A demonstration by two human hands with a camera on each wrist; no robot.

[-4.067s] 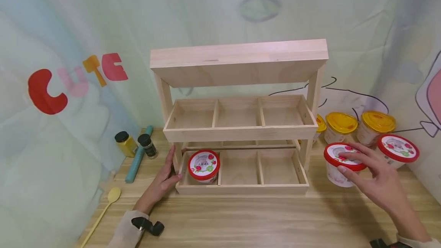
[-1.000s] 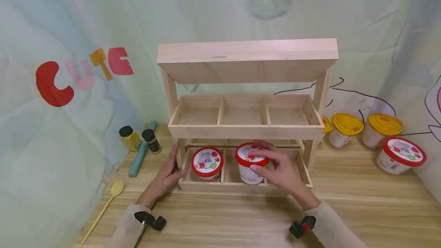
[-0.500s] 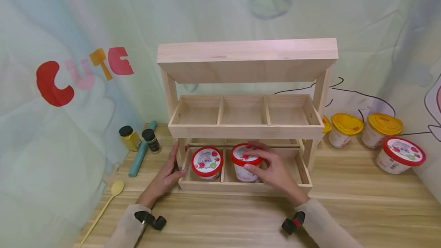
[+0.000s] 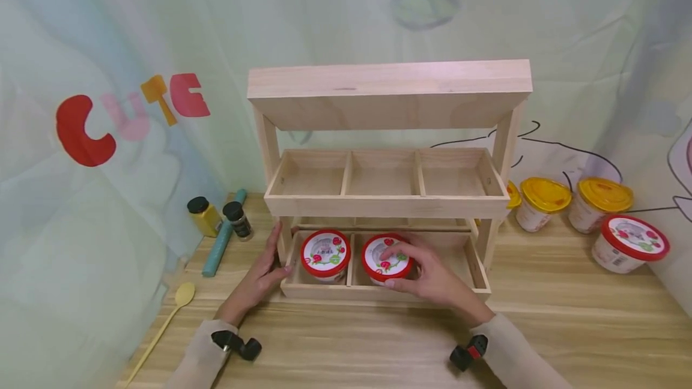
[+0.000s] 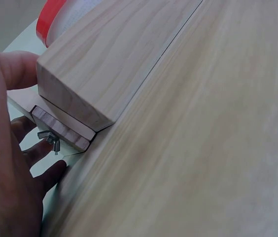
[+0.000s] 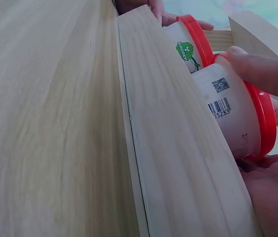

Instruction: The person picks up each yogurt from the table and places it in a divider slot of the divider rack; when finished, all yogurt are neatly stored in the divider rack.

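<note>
Right hand point(image 4: 428, 276), curled round a red-lidded tub point(image 4: 381, 266) from its right, holds it in the middle compartment of the lower tray point(image 4: 373, 293), beside another tub point(image 4: 325, 255) at the left edge, where the left hand point(image 4: 259, 278) grips the wooden rack point(image 4: 389, 80).

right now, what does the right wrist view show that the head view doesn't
Only right wrist: the barcode and square code on the side of the held tub.
Only head: the yellow spoon, yellow jar and yellow-lidded tubs.
Both: the right hand gripping that tub, beside another red-lidded tub in the wooden rack.
</note>
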